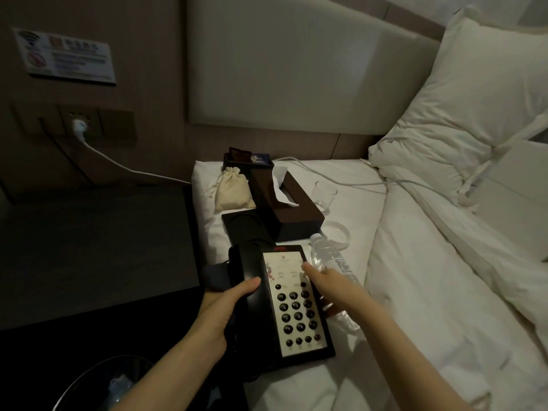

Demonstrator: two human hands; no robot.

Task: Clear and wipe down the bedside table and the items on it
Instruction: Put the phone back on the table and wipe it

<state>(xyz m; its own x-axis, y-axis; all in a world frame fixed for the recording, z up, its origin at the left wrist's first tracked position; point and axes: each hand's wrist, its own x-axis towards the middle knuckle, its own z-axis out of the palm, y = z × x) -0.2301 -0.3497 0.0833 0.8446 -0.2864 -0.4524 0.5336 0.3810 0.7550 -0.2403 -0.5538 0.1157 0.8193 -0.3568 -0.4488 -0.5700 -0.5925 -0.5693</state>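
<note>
Glossy plastic telephone (284, 304); matt cloth pouch (232, 192).

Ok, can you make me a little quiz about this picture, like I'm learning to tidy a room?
1. True or false: the telephone lies on the bed, not on the bedside table.
2. Which hand grips the handset side of the telephone: the left hand or the right hand?
3. What sticks out of the top of the brown tissue box? A) a white tissue B) a pen C) a spoon

Key
1. True.
2. The left hand; the right hand rests at the keypad edge, beside the plastic water bottle.
3. A.
</note>
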